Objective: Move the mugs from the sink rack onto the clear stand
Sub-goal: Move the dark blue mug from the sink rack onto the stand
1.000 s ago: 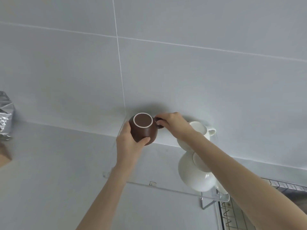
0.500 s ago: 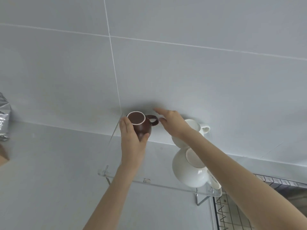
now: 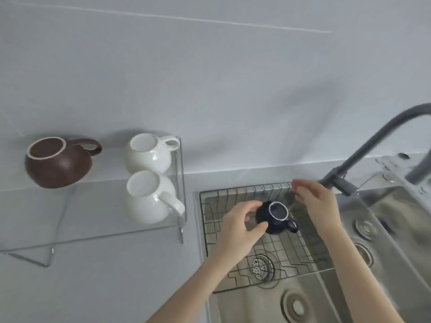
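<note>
A clear stand (image 3: 93, 236) sits on the counter at the left. On it are a brown mug (image 3: 58, 166) at the back left and two white mugs, one at the back (image 3: 149, 152) and one in front (image 3: 149, 199), all bottom up. To the right a wire sink rack (image 3: 233, 271) lies in the sink and holds a dark blue mug (image 3: 276, 217), also bottom up. My left hand (image 3: 242, 227) curls around that mug's left side, thumb and fingers touching it. My right hand (image 3: 314, 206) hovers open just right of the mug, holding nothing.
A grey faucet (image 3: 373, 145) arches over the sink's right side, close behind my right hand. A drain strainer (image 3: 262, 268) shows under the rack. A steel sink basin (image 3: 384, 229) extends to the right. Grey counter and tiled wall surround the stand.
Both hands let go of the brown mug, left on the stand, and moved right down to the sink rack. The left hand now wraps the dark blue mug. The view swung right.
</note>
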Tool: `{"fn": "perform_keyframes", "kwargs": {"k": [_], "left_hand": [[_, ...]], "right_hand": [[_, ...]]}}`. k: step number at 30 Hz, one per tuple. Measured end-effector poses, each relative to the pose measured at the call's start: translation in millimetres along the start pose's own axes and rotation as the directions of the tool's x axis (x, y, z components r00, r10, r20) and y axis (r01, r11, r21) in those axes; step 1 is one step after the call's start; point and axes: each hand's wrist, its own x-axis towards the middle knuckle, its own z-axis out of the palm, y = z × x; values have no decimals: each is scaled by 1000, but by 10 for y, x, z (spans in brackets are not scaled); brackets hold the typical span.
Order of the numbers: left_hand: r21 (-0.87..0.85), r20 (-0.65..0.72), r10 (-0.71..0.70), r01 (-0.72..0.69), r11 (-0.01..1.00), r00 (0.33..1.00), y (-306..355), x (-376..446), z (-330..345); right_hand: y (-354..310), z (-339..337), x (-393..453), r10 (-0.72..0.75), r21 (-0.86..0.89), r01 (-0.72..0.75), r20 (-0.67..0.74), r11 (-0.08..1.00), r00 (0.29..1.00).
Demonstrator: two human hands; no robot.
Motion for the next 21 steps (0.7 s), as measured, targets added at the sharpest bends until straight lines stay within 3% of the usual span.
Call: {"fn": "perform_keyframes", "kwargs": {"k": [3, 6, 12, 21], "left_hand": [[52, 158, -246, 241, 969, 956, -380, 196, 448], [164, 212, -373, 343, 925, 903, -619, 381, 708], [124, 216, -357, 338, 933, 909, -737, 726, 944], [112, 249, -436, 422, 900, 865, -814, 863, 1026]], "right_hand": [[612, -177, -8, 142, -161, -142, -11, 977, 990], [1016, -150, 41, 247, -264, -238, 3, 935, 969], [1424, 45, 231, 342, -383, -272, 128, 883, 931], [1534, 90, 340, 256, -398, -234, 3, 887, 967]]}}
